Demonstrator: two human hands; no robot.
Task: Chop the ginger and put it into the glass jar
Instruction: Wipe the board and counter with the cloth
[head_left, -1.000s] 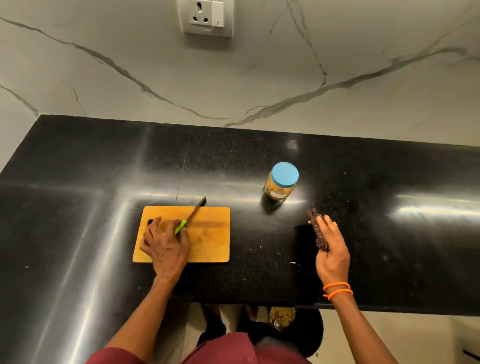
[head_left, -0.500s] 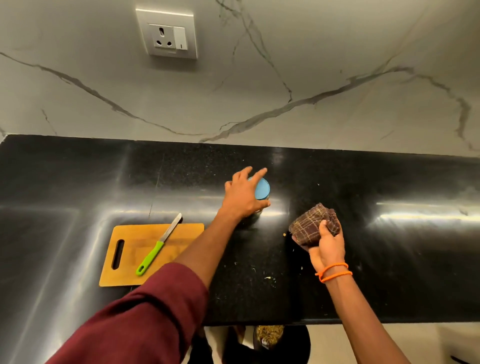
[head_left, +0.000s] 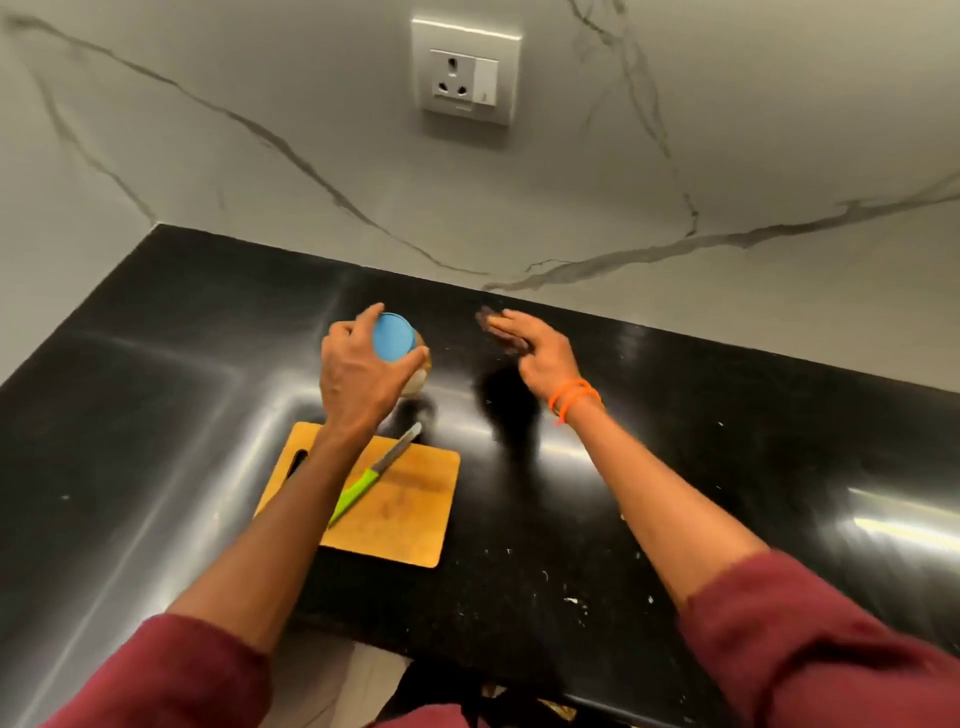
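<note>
My left hand (head_left: 358, 376) grips the glass jar (head_left: 417, 375) around its blue lid (head_left: 394, 338) and holds it tilted above the black counter (head_left: 727, 467). Brownish contents show through the glass. My right hand (head_left: 537, 353), with orange bands at the wrist, holds a dark checked cloth (head_left: 493, 322) under its outstretched fingers. It is blurred and casts a shadow on the counter below. The wooden cutting board (head_left: 400, 525) lies bare near me, with the green-handled knife (head_left: 376, 475) slanted across it.
Small pale scraps (head_left: 571, 600) are scattered over the counter to the right of the board. A wall socket (head_left: 466, 78) sits on the marble backsplash above. The counter's front edge runs just below the board, and the counter ends at a wall corner on the left.
My left hand closed on the jar's lid and lifted the jar, tilting it. My right hand carried the cloth up and away toward the back of the counter. The view shifted left.
</note>
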